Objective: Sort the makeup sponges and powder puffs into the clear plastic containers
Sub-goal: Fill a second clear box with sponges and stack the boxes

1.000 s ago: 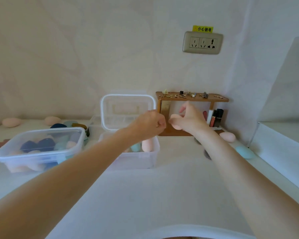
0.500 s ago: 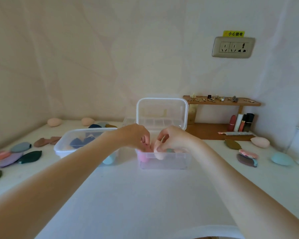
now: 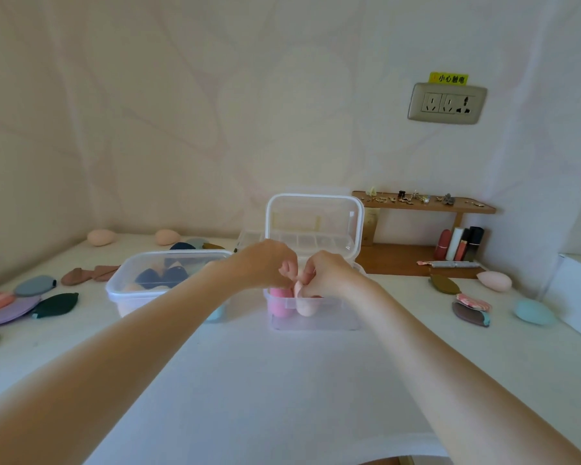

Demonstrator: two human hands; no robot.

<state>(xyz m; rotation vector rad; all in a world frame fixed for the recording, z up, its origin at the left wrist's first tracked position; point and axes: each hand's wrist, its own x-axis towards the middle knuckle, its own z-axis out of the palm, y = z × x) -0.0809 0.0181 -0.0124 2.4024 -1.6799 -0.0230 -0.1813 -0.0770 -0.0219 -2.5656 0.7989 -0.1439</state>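
Observation:
A small clear container [image 3: 316,322] with its lid [image 3: 314,223] raised stands at the table's middle. Inside it, a pink sponge [image 3: 278,305] and a peach sponge [image 3: 305,306] stand upright. My right hand [image 3: 329,275] pinches the top of the peach sponge. My left hand [image 3: 265,263] hovers beside it with fingers curled, right over the pink sponge; whether it grips anything is hidden. A larger clear container [image 3: 114,290] to the left holds dark blue and pale puffs.
Flat puffs [image 3: 34,285] lie scattered at the far left, and two peach sponges [image 3: 101,237] rest by the back wall. On the right lie a peach sponge [image 3: 494,280], a blue sponge [image 3: 534,312] and some puffs [image 3: 470,310]. A wooden shelf [image 3: 423,206] holds lipsticks.
Both hands came down from in front of the shelf to the small container. The peach sponge in my right hand now stands inside it beside the pink one.

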